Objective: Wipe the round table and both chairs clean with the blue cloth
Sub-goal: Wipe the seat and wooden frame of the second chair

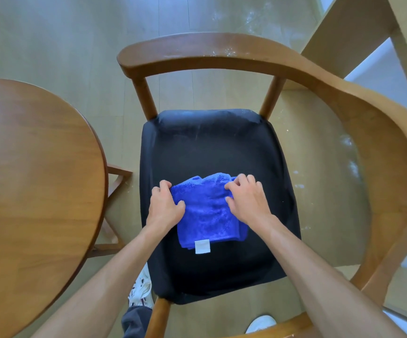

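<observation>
- Both hands are working the folded bright-blue terry cloth (207, 211), which is lying on the black padded seat (212, 152) of the curved-back wooden armchair (344, 113), a bit toward the 6 o'clock side of the cushion.
- The left hand (164, 203) is curling its fingers over the cloth's edge at 9 o'clock and gripping it; the right hand (247, 198) is pinching the bunched far corner at about 2 o'clock. Neither one is flat or relaxed.
- The round brown wooden table (34, 186) is sitting just beside the chair at 9 o'clock, not touching the cloth.
- What could go wrong, I'd say: the cloth is already bunching up at 12 o'clock, so it could be rolling on itself instead of wiping, leaving streaks on the seat.
- There's whitish dust on the top rail around 12 o'clock and specks on the pale floor (51, 45) at 1 to 3 o'clock, so my guess is a dirty fold might be smearing that back onto the black cushion.
- Labels: a small white tag (202, 246) is hanging off the cloth's near edge at 6 o'clock, but I'm not seeing any readable writing or brand on it.
</observation>
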Demonstrator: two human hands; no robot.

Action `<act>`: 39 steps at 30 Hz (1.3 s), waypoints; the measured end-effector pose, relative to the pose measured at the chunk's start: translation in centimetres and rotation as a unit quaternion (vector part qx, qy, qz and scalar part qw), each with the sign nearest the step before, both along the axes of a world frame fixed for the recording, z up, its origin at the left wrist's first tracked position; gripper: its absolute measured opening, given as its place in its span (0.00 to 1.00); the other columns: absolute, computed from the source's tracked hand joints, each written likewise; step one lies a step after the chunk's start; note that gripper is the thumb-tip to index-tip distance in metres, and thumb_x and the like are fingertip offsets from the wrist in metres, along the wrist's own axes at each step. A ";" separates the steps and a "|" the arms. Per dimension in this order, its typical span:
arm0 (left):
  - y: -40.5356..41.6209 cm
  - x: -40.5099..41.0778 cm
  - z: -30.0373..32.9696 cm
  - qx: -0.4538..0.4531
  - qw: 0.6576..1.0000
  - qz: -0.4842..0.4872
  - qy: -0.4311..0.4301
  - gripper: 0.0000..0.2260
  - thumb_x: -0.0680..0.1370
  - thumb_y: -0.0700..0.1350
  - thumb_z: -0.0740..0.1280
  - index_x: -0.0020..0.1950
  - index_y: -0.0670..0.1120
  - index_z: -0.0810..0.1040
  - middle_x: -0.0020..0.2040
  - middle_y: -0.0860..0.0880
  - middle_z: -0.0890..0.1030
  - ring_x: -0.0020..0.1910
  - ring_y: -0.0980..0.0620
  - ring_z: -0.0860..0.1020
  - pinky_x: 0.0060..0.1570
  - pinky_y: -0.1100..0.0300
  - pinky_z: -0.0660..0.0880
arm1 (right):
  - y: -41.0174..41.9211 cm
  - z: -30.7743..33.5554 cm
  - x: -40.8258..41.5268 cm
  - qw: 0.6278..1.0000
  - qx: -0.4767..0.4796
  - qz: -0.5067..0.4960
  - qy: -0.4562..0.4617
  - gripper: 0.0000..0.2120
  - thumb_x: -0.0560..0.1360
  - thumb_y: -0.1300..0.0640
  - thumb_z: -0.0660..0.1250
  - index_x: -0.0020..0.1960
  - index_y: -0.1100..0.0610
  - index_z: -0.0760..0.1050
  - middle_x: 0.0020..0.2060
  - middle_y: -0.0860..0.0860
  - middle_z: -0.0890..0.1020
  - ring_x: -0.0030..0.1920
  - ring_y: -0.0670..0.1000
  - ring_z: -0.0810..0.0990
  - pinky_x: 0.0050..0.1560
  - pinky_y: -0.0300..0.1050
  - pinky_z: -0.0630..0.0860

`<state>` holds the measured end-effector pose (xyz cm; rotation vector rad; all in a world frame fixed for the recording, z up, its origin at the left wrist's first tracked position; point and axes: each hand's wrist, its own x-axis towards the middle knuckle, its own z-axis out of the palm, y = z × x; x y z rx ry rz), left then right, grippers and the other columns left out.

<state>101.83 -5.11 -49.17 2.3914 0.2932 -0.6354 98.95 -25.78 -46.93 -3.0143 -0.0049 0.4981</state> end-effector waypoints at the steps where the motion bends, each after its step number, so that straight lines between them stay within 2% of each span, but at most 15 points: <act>1: 0.0 0.1 -0.1 -0.004 1.000 0.001 0.001 0.21 0.73 0.45 0.68 0.63 0.45 0.67 0.56 0.47 0.73 0.49 0.49 0.75 0.43 0.57 0.72 | -0.2 0.1 0.3 1.000 0.010 0.012 -0.024 0.18 0.78 0.54 0.62 0.67 0.53 0.70 0.62 0.51 0.72 0.57 0.54 0.69 0.53 0.47 0.66; 4: 0.0 0.5 -0.2 -0.015 0.999 0.035 -0.005 0.23 0.74 0.47 0.69 0.66 0.44 0.67 0.55 0.48 0.75 0.52 0.49 0.75 0.47 0.57 0.72 | 0.0 0.2 1.3 0.995 0.008 0.092 -0.029 0.28 0.78 0.56 0.62 0.76 0.53 0.58 0.72 0.48 0.65 0.62 0.55 0.67 0.55 0.48 0.64; 7: 0.3 1.4 0.1 -0.013 0.996 0.077 -0.036 0.13 0.75 0.38 0.62 0.59 0.43 0.71 0.50 0.47 0.78 0.53 0.47 0.76 0.50 0.56 0.73 | 1.2 -0.2 2.6 0.992 -0.007 0.122 -0.017 0.29 0.79 0.55 0.59 0.77 0.52 0.53 0.71 0.47 0.65 0.62 0.55 0.66 0.55 0.47 0.62; 11: 0.7 2.8 1.0 0.008 0.999 0.048 -0.024 0.09 0.74 0.38 0.62 0.54 0.43 0.72 0.50 0.46 0.76 0.48 0.48 0.75 0.44 0.57 0.71 | 1.4 -0.6 3.3 0.993 -0.022 0.116 -0.007 0.26 0.80 0.52 0.59 0.76 0.53 0.57 0.69 0.47 0.67 0.62 0.55 0.65 0.56 0.48 0.62; 15: 0.2 -0.9 1.1 0.019 0.995 -0.005 0.099 0.14 0.71 0.50 0.68 0.48 0.44 0.69 0.43 0.49 0.77 0.39 0.53 0.76 0.31 0.59 0.69 | 1.0 -0.8 3.7 0.989 -0.014 0.148 0.012 0.26 0.79 0.54 0.59 0.75 0.52 0.57 0.68 0.46 0.67 0.62 0.55 0.65 0.56 0.47 0.61; 18: -0.4 -4.0 0.6 0.027 0.986 0.006 0.166 0.14 0.71 0.48 0.68 0.50 0.43 0.68 0.45 0.48 0.77 0.41 0.51 0.77 0.33 0.57 0.72 | 1.3 -0.8 4.3 0.985 -0.032 0.166 0.026 0.22 0.78 0.54 0.61 0.71 0.52 0.64 0.61 0.49 0.72 0.58 0.55 0.66 0.54 0.47 0.62; 21: -0.6 -3.8 1.0 0.020 0.988 0.019 0.152 0.07 0.72 0.41 0.65 0.48 0.42 0.71 0.44 0.47 0.77 0.41 0.48 0.78 0.39 0.54 0.75 | 1.1 -0.3 5.0 0.984 -0.059 0.168 0.024 0.11 0.76 0.55 0.60 0.57 0.54 0.74 0.50 0.50 0.72 0.53 0.54 0.66 0.48 0.45 0.59; 23: -0.1 -1.3 1.6 0.034 0.993 -0.029 0.113 0.07 0.70 0.39 0.63 0.46 0.44 0.75 0.43 0.48 0.79 0.43 0.47 0.78 0.41 0.54 0.76 | 0.2 0.2 4.8 0.989 -0.059 0.131 0.037 0.08 0.74 0.55 0.61 0.49 0.56 0.75 0.45 0.50 0.71 0.52 0.54 0.66 0.46 0.44 0.58; 25: 0.3 2.7 2.3 0.052 0.993 -0.099 0.039 0.10 0.69 0.39 0.63 0.48 0.48 0.78 0.44 0.49 0.80 0.49 0.45 0.78 0.48 0.53 0.76 | -1.1 0.8 3.8 0.997 -0.028 0.032 0.057 0.07 0.71 0.52 0.62 0.40 0.56 0.72 0.40 0.49 0.71 0.49 0.55 0.67 0.45 0.44 0.61; 28: -0.6 8.1 3.1 0.076 0.972 -0.207 -0.085 0.15 0.74 0.41 0.65 0.60 0.51 0.77 0.54 0.49 0.78 0.59 0.45 0.71 0.57 0.51 0.68 | -2.2 1.6 1.6 0.968 0.112 -0.167 0.151 0.15 0.69 0.50 0.65 0.31 0.56 0.63 0.30 0.49 0.71 0.47 0.54 0.69 0.36 0.44 0.63; 31: -1.6 9.3 2.7 0.112 0.960 -0.235 -0.104 0.21 0.77 0.45 0.65 0.70 0.49 0.69 0.66 0.46 0.71 0.66 0.45 0.65 0.62 0.50 0.65 | -2.4 1.9 1.2 0.959 0.050 -0.178 0.214 0.15 0.72 0.45 0.65 0.34 0.55 0.69 0.36 0.49 0.75 0.53 0.55 0.71 0.40 0.44 0.65; 33: -1.1 8.6 1.9 0.137 0.956 -0.240 -0.101 0.22 0.78 0.46 0.64 0.72 0.48 0.66 0.68 0.46 0.70 0.67 0.44 0.65 0.64 0.49 0.65 | -2.7 2.2 2.2 0.977 -0.026 -0.149 0.148 0.16 0.74 0.43 0.63 0.46 0.55 0.76 0.48 0.52 0.77 0.56 0.56 0.70 0.51 0.48 0.67; 35: -0.6 8.0 1.3 0.147 0.950 -0.259 -0.097 0.22 0.79 0.46 0.63 0.72 0.48 0.65 0.68 0.46 0.69 0.67 0.44 0.65 0.63 0.49 0.66 | -2.9 2.3 3.5 0.991 -0.019 -0.129 0.036 0.16 0.76 0.47 0.63 0.58 0.56 0.75 0.56 0.54 0.74 0.58 0.57 0.70 0.55 0.49 0.67; 37: -0.5 7.4 1.1 0.145 0.945 -0.265 -0.124 0.19 0.79 0.46 0.63 0.70 0.47 0.67 0.66 0.46 0.71 0.64 0.45 0.67 0.61 0.51 0.67 | -2.7 2.0 4.5 0.996 0.022 -0.074 -0.035 0.15 0.77 0.52 0.64 0.61 0.55 0.73 0.58 0.53 0.74 0.57 0.56 0.69 0.55 0.48 0.67; 39: -0.7 6.5 1.0 0.138 0.943 -0.250 -0.173 0.14 0.78 0.44 0.63 0.63 0.46 0.70 0.60 0.45 0.72 0.58 0.45 0.69 0.56 0.53 0.69 | -2.7 1.7 4.7 0.998 0.028 -0.039 -0.036 0.12 0.76 0.54 0.63 0.59 0.55 0.73 0.57 0.52 0.74 0.56 0.55 0.69 0.54 0.47 0.67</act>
